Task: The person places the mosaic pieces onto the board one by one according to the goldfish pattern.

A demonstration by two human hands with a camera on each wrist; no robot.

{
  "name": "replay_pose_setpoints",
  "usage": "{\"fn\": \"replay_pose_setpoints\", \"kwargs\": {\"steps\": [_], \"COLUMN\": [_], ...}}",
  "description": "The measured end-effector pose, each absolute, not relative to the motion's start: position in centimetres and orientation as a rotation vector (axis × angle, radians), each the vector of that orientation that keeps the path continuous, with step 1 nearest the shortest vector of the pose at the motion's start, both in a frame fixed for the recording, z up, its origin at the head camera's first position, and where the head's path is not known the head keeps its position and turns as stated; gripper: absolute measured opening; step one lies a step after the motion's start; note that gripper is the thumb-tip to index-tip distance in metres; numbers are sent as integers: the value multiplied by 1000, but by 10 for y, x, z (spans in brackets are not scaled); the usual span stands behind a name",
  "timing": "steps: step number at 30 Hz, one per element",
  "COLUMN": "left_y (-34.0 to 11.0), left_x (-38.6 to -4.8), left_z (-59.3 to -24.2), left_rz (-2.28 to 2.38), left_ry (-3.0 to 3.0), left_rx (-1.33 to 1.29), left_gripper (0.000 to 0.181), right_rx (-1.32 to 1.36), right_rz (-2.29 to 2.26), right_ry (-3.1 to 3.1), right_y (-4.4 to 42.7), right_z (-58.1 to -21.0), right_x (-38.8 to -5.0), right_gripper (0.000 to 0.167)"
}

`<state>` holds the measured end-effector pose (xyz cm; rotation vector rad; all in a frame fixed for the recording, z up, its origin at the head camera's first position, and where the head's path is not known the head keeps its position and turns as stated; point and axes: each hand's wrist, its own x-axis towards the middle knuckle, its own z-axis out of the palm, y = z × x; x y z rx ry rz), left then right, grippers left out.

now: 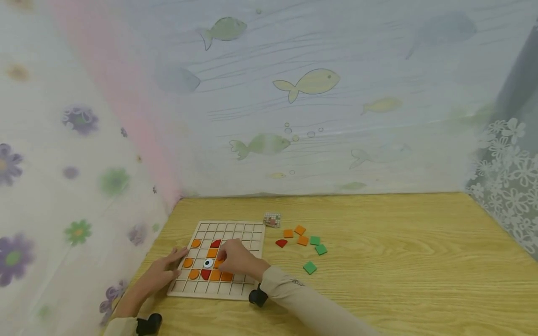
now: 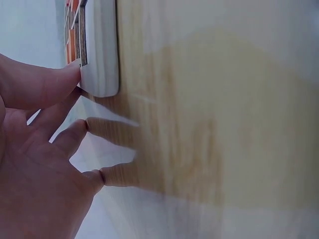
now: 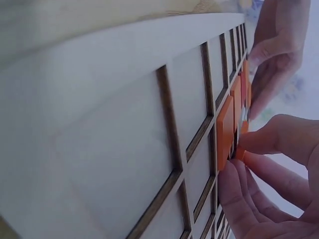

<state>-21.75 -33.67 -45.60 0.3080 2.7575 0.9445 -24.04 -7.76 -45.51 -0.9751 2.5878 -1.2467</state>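
A pale wooden grid board lies on the table, bearing orange discs, orange squares, red rounded pieces and a white eye piece. My left hand is at the board's left side; in the left wrist view, this hand has its thumb on the board's corner and its other fingers spread. Over the middle cells is my right hand. From the right wrist, its thumb and a finger pinch a small orange piece beside a seated orange square; fingertips partly hide the held piece.
A small patterned card is by the board's upper right corner. Right of the board lie loose orange squares, a red piece and green squares. Printed fabric walls border the wooden table.
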Motion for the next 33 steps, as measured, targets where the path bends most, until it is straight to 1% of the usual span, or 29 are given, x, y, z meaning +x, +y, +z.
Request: {"fn": "replay_pose_setpoints", "kwargs": {"steps": [8,13,25,33], "left_y": [-335,-334,-334,-334], "left_x": [-217,-215,-216,-216], "left_z": [-454,-452,-453,-453], "left_rz": [963,958,957,952], "left_ry": [2752,2761,2759,2761], "left_rx": [300,304,302,299], "left_gripper": [64,64,64,64], "right_rx": [-983,-1032,-1024,-1099], "right_rz": [-1203,-1159,-1130,-1130], "right_ry": [2594,2599,2596,2632], "right_y": [-78,-78,-79,-70], "right_z": [-452,-453,-456,-453], "right_x": [-240,-240,-241,-237], "right_gripper": [15,19,20,21]}}
